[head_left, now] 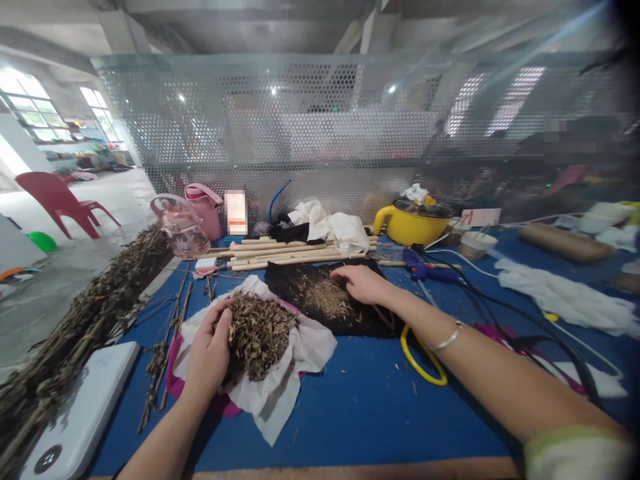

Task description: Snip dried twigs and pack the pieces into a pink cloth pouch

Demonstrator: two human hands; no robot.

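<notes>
My left hand (213, 350) curls round the left side of a heap of dried brown plant bits (260, 330), thumb pressed into the heap. The heap sits on a crumpled white cloth (305, 350) over a pink dish. My right hand (363, 283) reaches forward, fingers bent down on a black cloth (300, 280), touching a small scatter of pale straw-like bits (327, 300). A silver bracelet circles my right wrist.
Pale wooden sticks (280, 253) lie behind the black cloth. A bundle of dry stalks (90, 313) runs along the left edge. A white device (85, 400), pink jug (183, 223), yellow pot (413, 223), blue glue gun (425, 270), yellow scissors handle (417, 360) and cables surround the blue table (360, 407).
</notes>
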